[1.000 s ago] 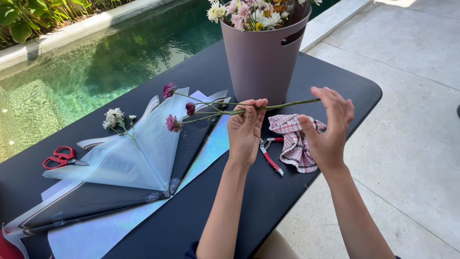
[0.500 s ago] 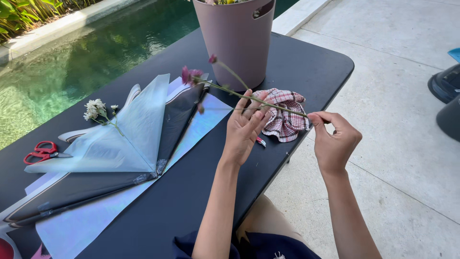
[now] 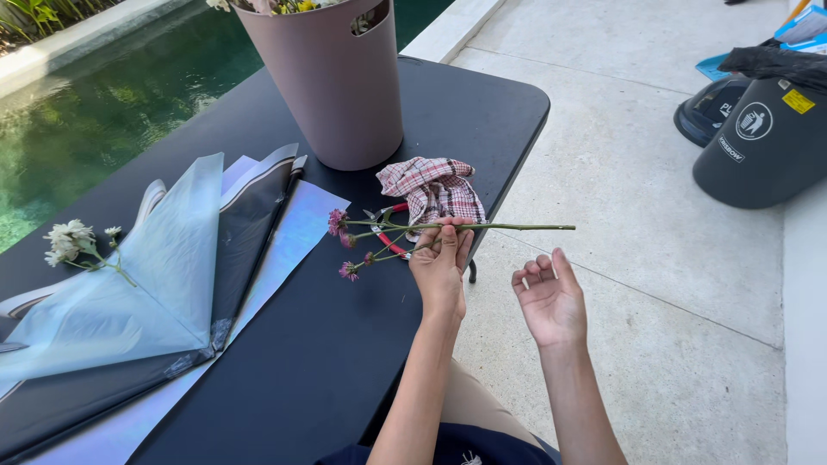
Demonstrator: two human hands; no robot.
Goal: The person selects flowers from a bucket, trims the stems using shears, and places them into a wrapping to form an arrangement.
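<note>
My left hand (image 3: 440, 259) grips a thin green flower stem (image 3: 508, 227) with small pink blooms (image 3: 337, 220) pointing left, held level just above the black table (image 3: 345, 344). The bare stem end sticks out to the right, past the table edge. My right hand (image 3: 548, 297) hovers below that end, palm up, fingers loosely curled, holding nothing. Red-handled pruners (image 3: 390, 240) lie on the table under the stem, partly hidden by a checked cloth (image 3: 432, 187).
A mauve bucket (image 3: 327, 86) of flowers stands at the back of the table. Pale blue and dark wrapping sheets (image 3: 172, 267) lie at the left with a white flower sprig (image 3: 71, 241) on them. Dark bins (image 3: 758, 142) sit on the paving at right. A pool (image 3: 103, 112) lies beyond.
My right hand let go of the stem end and dropped below it, opening. My left hand lowered the stem to level. The view swung right, so the scissors left the frame.
</note>
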